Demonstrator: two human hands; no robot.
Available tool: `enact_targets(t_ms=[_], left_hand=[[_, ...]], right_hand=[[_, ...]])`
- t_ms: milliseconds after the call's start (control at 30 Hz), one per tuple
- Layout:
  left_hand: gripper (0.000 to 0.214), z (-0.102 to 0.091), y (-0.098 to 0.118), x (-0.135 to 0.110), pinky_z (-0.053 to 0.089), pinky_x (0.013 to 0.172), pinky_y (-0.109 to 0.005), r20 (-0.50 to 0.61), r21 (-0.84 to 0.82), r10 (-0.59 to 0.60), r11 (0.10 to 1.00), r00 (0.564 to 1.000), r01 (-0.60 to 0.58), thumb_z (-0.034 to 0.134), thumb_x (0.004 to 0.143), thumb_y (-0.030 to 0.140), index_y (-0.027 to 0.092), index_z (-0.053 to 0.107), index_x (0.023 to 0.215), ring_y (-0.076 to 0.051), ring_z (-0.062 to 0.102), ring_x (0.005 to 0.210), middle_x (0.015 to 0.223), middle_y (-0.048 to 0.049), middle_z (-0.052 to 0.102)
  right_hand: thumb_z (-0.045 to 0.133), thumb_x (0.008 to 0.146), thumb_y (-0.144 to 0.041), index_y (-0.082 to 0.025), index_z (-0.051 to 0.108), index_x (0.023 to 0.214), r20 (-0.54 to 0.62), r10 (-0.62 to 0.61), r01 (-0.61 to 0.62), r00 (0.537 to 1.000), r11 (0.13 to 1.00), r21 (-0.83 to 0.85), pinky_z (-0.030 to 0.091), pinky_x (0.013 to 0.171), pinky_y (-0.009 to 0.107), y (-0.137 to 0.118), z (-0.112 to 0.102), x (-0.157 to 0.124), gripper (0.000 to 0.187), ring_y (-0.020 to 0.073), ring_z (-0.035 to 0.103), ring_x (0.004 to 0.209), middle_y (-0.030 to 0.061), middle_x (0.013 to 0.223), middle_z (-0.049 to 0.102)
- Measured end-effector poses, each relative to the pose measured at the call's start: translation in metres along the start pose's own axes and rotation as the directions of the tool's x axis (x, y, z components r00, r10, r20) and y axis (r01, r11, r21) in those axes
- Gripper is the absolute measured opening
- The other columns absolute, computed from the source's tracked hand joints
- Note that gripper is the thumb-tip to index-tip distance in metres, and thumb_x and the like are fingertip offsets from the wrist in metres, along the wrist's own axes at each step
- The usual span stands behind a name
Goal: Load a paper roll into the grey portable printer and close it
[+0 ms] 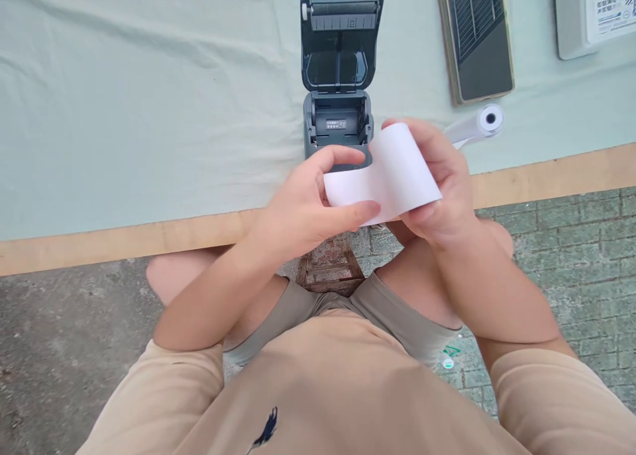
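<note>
A white paper roll (405,167) is held up over the table's front edge, with a short strip of its paper pulled out toward the left. My right hand (450,183) grips the roll by its right side. The thumb of my left hand (318,203) lies over the loose strip, and other fingers are partly hidden behind it. Just beyond my hands stands a dark grey label printer (338,120). Its lid (340,41) is tipped back, and the paper bay shows no roll inside.
A second white roll (477,124) lies on the pale green cloth (149,110) to the right of my hands. Behind it is a phone-like dark slab (481,44) in a clear case. A white box (591,18) with blue print sits at the far right. The table's wooden edge (556,175) runs along the front.
</note>
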State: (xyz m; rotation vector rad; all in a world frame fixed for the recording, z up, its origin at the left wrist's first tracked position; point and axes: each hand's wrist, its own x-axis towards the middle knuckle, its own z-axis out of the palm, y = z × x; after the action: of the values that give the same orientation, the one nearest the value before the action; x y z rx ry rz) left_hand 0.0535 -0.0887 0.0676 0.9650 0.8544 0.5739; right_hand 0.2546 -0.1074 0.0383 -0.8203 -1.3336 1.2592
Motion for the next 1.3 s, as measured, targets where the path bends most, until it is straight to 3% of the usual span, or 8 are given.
enact_targets(t_ms=[267,433,567,667,800,933,1033,1300], left_hand=[[0.068,0.007,0.004,-0.013,0.065,0.096,-0.051,-0.102,0.447,0.365,0.848,0.925,-0.285,0.095,0.073,0.051,0.032,0.062,0.13,-0.032,0.072,0.121,0.138,-0.0068,0.071],[0.067,0.003,0.005,-0.01,0.067,0.098,-0.05,0.039,0.353,0.408,0.848,0.912,-0.395,0.09,0.076,0.061,0.033,0.064,0.131,-0.033,0.071,0.128,0.141,-0.0054,0.072],[0.069,0.002,0.002,-0.004,0.068,0.09,-0.043,-0.001,0.3,0.428,0.862,0.904,-0.408,0.09,0.073,0.067,0.03,0.067,0.126,-0.031,0.075,0.117,0.129,-0.0057,0.077],[0.063,0.001,0.003,-0.003,0.066,0.079,-0.036,-0.046,0.255,0.383,0.897,0.923,-0.36,0.091,0.075,0.062,0.027,0.07,0.123,-0.027,0.076,0.107,0.117,-0.0057,0.079],[0.052,-0.001,0.014,-0.005,0.059,0.062,-0.024,-0.003,-0.01,0.132,0.991,0.991,-0.132,0.092,0.076,0.058,0.024,0.075,0.112,-0.019,0.075,0.091,0.102,-0.003,0.078],[0.042,-0.002,0.019,-0.003,0.047,0.051,-0.018,0.111,-0.09,-0.095,0.99,0.989,0.105,0.092,0.077,0.057,0.02,0.078,0.09,-0.009,0.064,0.069,0.084,-0.0009,0.073],[0.039,-0.001,0.017,-0.002,0.043,0.05,-0.018,0.119,-0.02,-0.139,0.99,0.983,0.142,0.092,0.078,0.054,0.019,0.076,0.084,-0.008,0.058,0.063,0.075,0.0008,0.07],[0.051,0.006,0.013,-0.003,0.045,0.058,-0.017,0.141,-0.056,-0.136,0.988,0.981,0.145,0.09,0.078,0.061,0.018,0.071,0.096,-0.008,0.057,0.072,0.085,0.0002,0.065]], right_hand=[[0.089,0.082,-0.058,-0.038,0.069,0.134,0.07,0.095,-0.1,0.993,0.991,0.086,0.067,0.069,0.03,-0.008,0.01,-0.004,0.059,0.0124,0.074,0.084,-0.003,0.128,0.073],[0.093,0.078,-0.056,-0.044,0.06,0.137,0.081,0.093,-0.103,0.992,0.987,0.127,0.06,0.057,0.025,-0.002,0.008,-0.003,0.068,0.0078,0.068,0.069,-0.0051,0.126,0.072],[0.093,0.077,-0.059,-0.038,0.053,0.123,0.101,0.062,-0.072,0.993,0.993,0.091,0.056,0.051,0.024,-0.001,0.001,-0.003,0.064,0.0072,0.065,0.064,-0.0053,0.123,0.072],[0.091,0.08,-0.058,-0.033,0.053,0.12,0.181,0.027,-0.015,0.983,0.998,-0.066,0.05,0.046,0.023,-0.004,-0.005,-0.005,0.06,0.0069,0.063,0.066,0.0004,0.134,0.068],[0.082,0.092,-0.034,-0.036,0.057,0.128,0.204,-0.115,0.169,0.972,0.948,-0.271,0.058,0.057,0.028,-0.008,-0.006,-0.005,0.044,0.0138,0.069,0.085,0.0026,0.124,0.068],[0.083,0.088,-0.035,-0.033,0.059,0.129,0.124,-0.312,0.323,0.942,0.742,-0.588,0.057,0.06,0.033,-0.011,0.0,-0.003,0.048,0.025,0.07,0.113,0.0072,0.123,0.068],[0.082,0.091,-0.038,-0.033,0.066,0.12,0.177,-0.424,0.421,0.888,0.597,-0.683,0.062,0.081,0.041,-0.01,0.0,0.0,0.033,0.0233,0.074,0.1,0.0014,0.112,0.076],[0.074,0.093,-0.066,-0.032,0.068,0.1,0.094,-0.367,0.297,0.925,0.549,-0.781,0.059,0.076,0.044,-0.006,-0.001,-0.002,0.036,0.0219,0.073,0.08,0.0001,0.089,0.077]])
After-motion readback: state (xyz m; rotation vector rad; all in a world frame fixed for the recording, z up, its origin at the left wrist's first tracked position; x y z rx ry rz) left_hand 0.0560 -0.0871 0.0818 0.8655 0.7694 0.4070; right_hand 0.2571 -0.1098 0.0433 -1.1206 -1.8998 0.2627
